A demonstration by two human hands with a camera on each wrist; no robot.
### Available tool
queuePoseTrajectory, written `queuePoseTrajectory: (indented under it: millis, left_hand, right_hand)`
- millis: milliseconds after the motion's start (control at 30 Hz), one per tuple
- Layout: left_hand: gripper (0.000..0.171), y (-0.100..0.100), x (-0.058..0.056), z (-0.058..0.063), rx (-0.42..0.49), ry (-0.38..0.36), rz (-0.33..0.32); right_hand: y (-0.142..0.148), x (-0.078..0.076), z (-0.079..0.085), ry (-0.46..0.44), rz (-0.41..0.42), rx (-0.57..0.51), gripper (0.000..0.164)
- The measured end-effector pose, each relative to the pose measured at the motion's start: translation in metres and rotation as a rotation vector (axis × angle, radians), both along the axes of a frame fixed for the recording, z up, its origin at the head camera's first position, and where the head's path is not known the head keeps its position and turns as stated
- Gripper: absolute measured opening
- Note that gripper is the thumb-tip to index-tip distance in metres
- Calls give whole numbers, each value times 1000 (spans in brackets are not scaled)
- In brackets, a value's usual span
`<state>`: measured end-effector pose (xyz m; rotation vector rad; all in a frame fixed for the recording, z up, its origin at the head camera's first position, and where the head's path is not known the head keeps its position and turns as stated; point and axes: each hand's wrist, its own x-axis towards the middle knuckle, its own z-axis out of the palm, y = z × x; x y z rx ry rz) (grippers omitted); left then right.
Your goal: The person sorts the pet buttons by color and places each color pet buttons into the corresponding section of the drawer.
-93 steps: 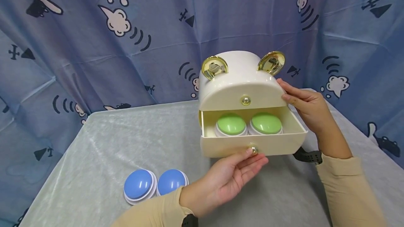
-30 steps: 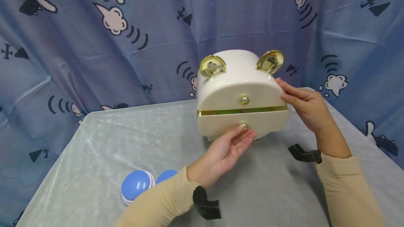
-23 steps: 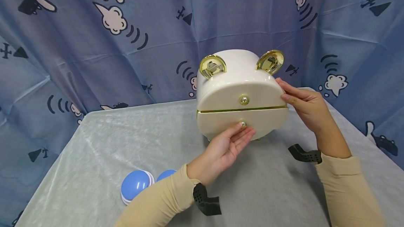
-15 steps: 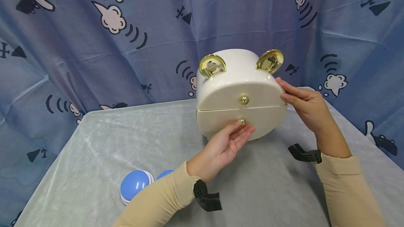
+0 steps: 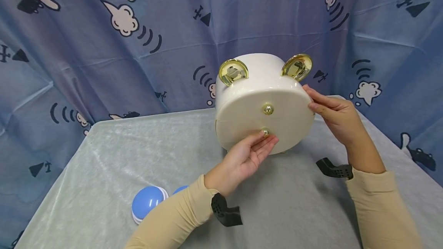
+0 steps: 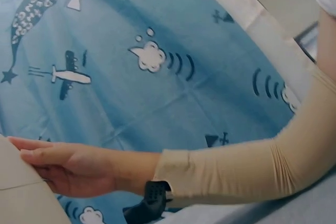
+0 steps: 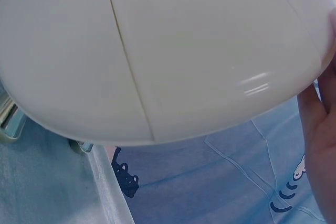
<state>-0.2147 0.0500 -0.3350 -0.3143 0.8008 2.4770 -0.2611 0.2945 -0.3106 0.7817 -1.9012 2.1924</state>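
Observation:
A rounded white storage box [image 5: 259, 72] with gold ears stands on the table, both of its drawers flush in the head view. My left hand [image 5: 242, 160] is at the lower drawer's gold knob [image 5: 265, 132], pinching it between thumb and forefinger, the other fingers stretched out below. On the box's right side, my right hand [image 5: 333, 116] holds the edge, thumb to the front. The left wrist view shows this right hand [image 6: 79, 169] against the box [image 6: 21, 192]. In the right wrist view the box front [image 7: 199, 56] fills the upper part. The drawer contents are hidden.
Two blue dome-shaped buttons with white bases lie on the grey cloth-covered table [image 5: 138, 149]; one button [image 5: 148, 203] shows mostly, the other [image 5: 180, 188] is largely behind my left sleeve. A blue patterned curtain [image 5: 180, 49] hangs behind. Black straps [image 5: 226, 212] sit on both wrists.
The lower drawer, pulled out earlier with two green dome-shaped buttons inside, has slid back into the box. My left hand moved inward with its knob; my right hand stayed on the side.

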Motion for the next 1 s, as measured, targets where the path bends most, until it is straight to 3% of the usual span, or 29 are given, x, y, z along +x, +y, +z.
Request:
queuePoseTrajectory:
  millis: [600,867,1000]
  left_hand:
    - [16,0,-4,-2,-57,13,-27]
    - [11,-2,13,-13,-126,53,-72]
    - [27,-4,23,-24,-184,36,-110]
  right_hand:
    - [2,-1,-2,-13,-9,2,39]
    - [1,0,-2,-14,-5,-3,39]
    - [0,0,-1,-18,-8,-7,39]
